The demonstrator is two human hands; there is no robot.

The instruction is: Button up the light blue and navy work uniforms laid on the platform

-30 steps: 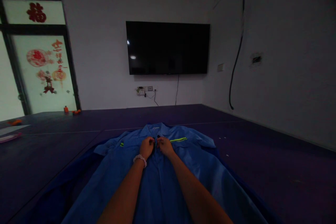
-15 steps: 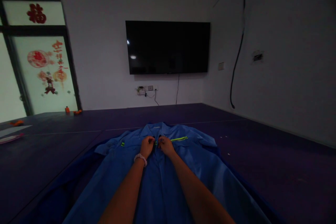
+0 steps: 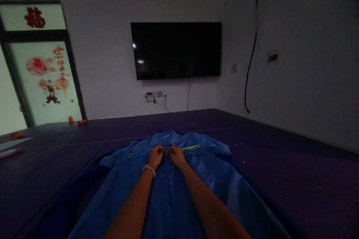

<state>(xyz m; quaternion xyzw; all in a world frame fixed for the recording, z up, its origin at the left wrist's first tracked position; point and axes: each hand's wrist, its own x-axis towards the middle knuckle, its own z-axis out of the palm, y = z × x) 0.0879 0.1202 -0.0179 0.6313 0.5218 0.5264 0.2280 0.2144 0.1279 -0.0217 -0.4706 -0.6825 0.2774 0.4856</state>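
A blue work jacket [image 3: 193,179] with yellow-green reflective strips lies spread front up, its collar pointing away from me. My left hand [image 3: 156,156], with a pink band round the wrist, is closed in a pinch at the front opening below the collar. Beside it, a small gap away, my right hand [image 3: 176,155] pinches the other side of the same opening. My fingertips hide the exact bit of cloth, and whether a button or fastener is there cannot be seen. Darker blue cloth [image 3: 66,198] shows beneath the jacket's left side.
The jacket lies on a wide dark purple surface [image 3: 280,171] with seams and several small white specks. Orange objects [image 3: 71,120] stand at the far left, near a glass door. A television [image 3: 176,50] hangs on the far wall; a black cable [image 3: 250,67] dangles at right.
The view has shifted slightly. Both hands stay at the jacket's front opening, with only a slight change in finger position. The jacket lies as before.
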